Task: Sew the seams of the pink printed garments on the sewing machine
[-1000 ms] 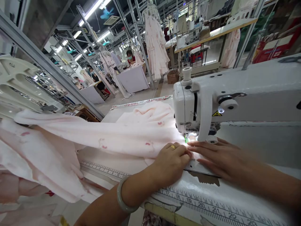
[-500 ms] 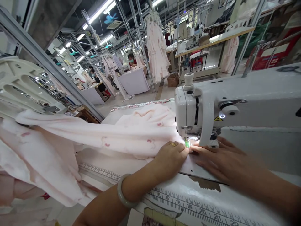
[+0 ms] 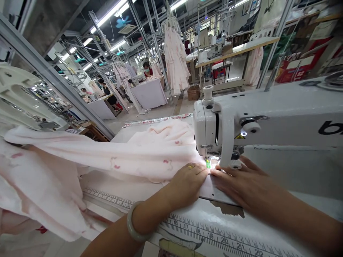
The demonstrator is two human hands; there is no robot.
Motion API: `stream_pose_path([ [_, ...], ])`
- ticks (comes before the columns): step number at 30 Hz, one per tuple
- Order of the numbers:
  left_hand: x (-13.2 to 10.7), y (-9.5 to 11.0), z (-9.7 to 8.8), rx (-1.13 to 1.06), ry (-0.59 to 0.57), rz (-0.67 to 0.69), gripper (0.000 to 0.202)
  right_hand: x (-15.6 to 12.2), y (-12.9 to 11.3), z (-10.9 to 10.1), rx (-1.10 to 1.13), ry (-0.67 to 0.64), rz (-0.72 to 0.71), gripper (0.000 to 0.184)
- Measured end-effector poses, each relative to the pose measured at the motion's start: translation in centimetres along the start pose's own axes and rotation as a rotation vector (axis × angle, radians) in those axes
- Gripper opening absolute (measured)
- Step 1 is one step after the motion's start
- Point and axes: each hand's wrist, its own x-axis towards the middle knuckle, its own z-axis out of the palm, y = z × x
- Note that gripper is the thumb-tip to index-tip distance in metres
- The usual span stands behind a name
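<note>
**Q:** Where does the fabric lie relative to the hands?

**A:** The pale pink fabric (image 3: 102,157) extends left from the sewing machine (image 3: 268,125), its long axis running past the left hand (image 3: 187,184), the nearer hand.

**Q:** Hand state?

**A:** Left hand lies flat on the fabric, not gripping. Right hand (image 3: 238,184) lies open, just right of the presser foot (image 3: 210,155).

**Q:** Change from the earlier frame?

**A:** Left fingertips (image 3: 203,170) sit nearer the presser foot.

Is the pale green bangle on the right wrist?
No, the pale green stone bangle circles the left wrist; the right wrist shows none.
</note>
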Motion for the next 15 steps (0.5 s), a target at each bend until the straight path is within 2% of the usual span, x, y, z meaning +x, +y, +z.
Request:
stream_pose_path([
  [4, 0.5, -0.3, -0.1, 0.021, -0.036, -0.019, 0.053, -0.7, 0.5, 0.7, -0.007, 0.001, 0.065, 0.036],
  [6, 0.9, -0.3, -0.2, 0.024, -0.046, -0.042, 0.052, -1.1, 0.9, 1.0, 0.004, -0.012, 0.086, 0.041],
  [9, 1.2, -0.4, -0.3, 0.027, -0.061, -0.06, 0.047, -1.4, 1.5, 1.1, 0.013, -0.065, 0.086, 0.049],
  [15, 1.3, -0.3, -0.5, 0.04, -0.064, -0.075, 0.04, -1.3, 1.8, 0.9, -0.005, -0.113, 0.092, 0.048],
])
